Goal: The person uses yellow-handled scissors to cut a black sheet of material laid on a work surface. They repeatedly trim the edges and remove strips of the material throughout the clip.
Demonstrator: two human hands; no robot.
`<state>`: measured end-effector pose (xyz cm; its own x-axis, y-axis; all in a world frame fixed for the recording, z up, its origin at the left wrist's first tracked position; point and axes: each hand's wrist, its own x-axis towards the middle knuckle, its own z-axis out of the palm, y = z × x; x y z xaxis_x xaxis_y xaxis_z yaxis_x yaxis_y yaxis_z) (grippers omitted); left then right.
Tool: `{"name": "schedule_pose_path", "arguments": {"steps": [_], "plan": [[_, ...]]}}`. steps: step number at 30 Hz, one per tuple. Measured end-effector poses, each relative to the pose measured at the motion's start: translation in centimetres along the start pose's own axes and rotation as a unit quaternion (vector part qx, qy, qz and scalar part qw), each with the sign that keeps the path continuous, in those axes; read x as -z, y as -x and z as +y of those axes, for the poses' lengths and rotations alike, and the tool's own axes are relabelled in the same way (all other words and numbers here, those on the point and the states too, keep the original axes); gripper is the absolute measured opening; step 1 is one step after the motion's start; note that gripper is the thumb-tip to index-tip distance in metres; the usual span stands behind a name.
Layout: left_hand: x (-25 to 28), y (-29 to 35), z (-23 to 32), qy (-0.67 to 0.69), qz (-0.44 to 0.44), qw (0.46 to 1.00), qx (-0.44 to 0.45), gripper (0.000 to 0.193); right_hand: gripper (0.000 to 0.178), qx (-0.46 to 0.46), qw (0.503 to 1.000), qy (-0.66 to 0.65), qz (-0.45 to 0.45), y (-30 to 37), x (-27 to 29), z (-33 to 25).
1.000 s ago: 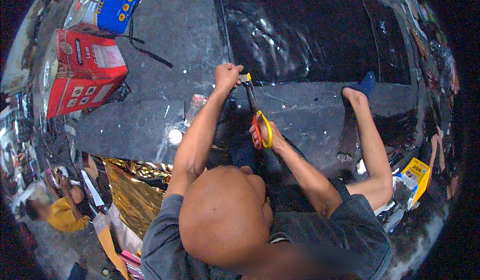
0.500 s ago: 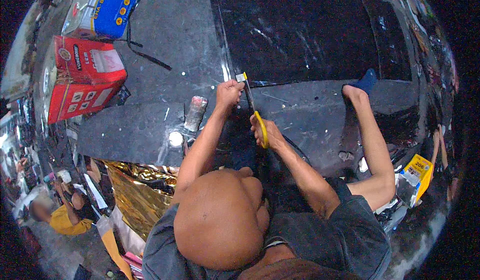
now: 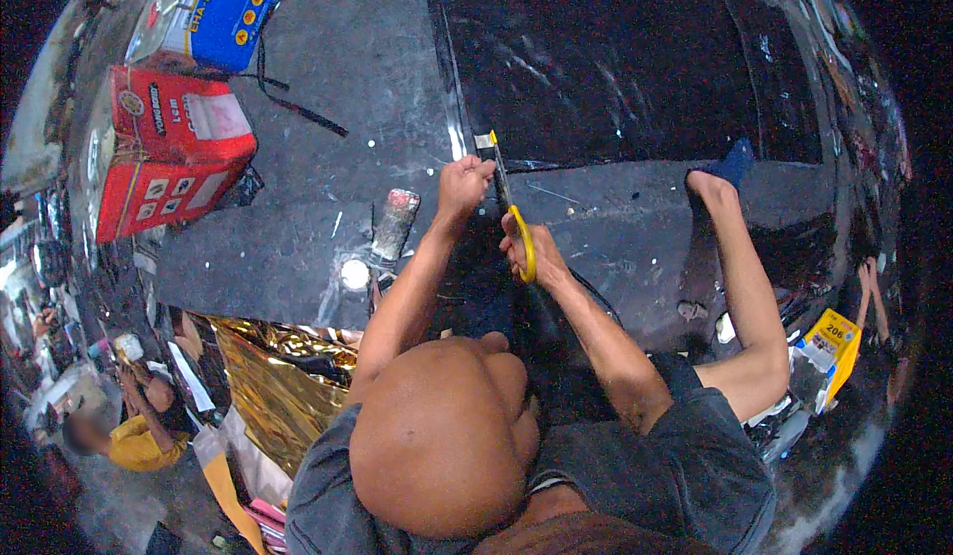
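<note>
My right hand (image 3: 532,251) is wrapped round the yellow handle of a pair of scissors (image 3: 528,247), whose long dark blades point away from me. Beside the blades, my left hand (image 3: 465,188) is closed in a pinch at the near left corner of a large black sheet (image 3: 615,69). What lies between those fingers is too small and dark to make out. Just beyond them, at the blade tips, shows a small white and yellow piece (image 3: 485,142). The sheet lies flat on the dark work surface (image 3: 347,49).
At left stand a red carton (image 3: 179,158) and a blue and white carton (image 3: 220,17), a black strip (image 3: 303,113) beside them. A worn cylindrical object (image 3: 396,225) lies near my left forearm. Gold foil (image 3: 273,386) is at lower left; a yellow package (image 3: 832,342) lies right. Another person (image 3: 149,446) sits lower left.
The scissors and the small white and yellow piece have shifted slightly away from me. Both hands keep their holds, and the whole view has moved a little.
</note>
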<state>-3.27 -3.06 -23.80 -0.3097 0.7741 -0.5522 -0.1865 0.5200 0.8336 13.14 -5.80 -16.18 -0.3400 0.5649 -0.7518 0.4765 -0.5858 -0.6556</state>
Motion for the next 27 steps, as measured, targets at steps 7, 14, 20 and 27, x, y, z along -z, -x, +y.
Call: {"name": "schedule_pose_path", "arguments": {"steps": [7, 14, 20, 27], "plan": [[-0.7, 0.3, 2.6, 0.032, 0.014, 0.998, 0.058, 0.027, 0.018, 0.030, 0.998, 0.060, -0.021, -0.6, 0.6, 0.1], [-0.6, -0.1, 1.6, -0.003, 0.015, 1.000, -0.001, 0.027, 0.085, -0.023, 0.999, -0.042, -0.024, -1.8, 0.2, -0.8], [-0.3, -0.2, 1.5, 0.033, -0.004, 0.999, 0.033, 0.027, 0.084, 0.039, 0.999, 0.010, -0.007, -2.1, 0.0, -0.9], [0.5, 0.0, 2.6, 0.049, -0.051, 0.997, 0.039, 0.024, 0.079, 0.046, 0.999, 0.026, 0.012, -4.8, 0.1, -4.4]]}}
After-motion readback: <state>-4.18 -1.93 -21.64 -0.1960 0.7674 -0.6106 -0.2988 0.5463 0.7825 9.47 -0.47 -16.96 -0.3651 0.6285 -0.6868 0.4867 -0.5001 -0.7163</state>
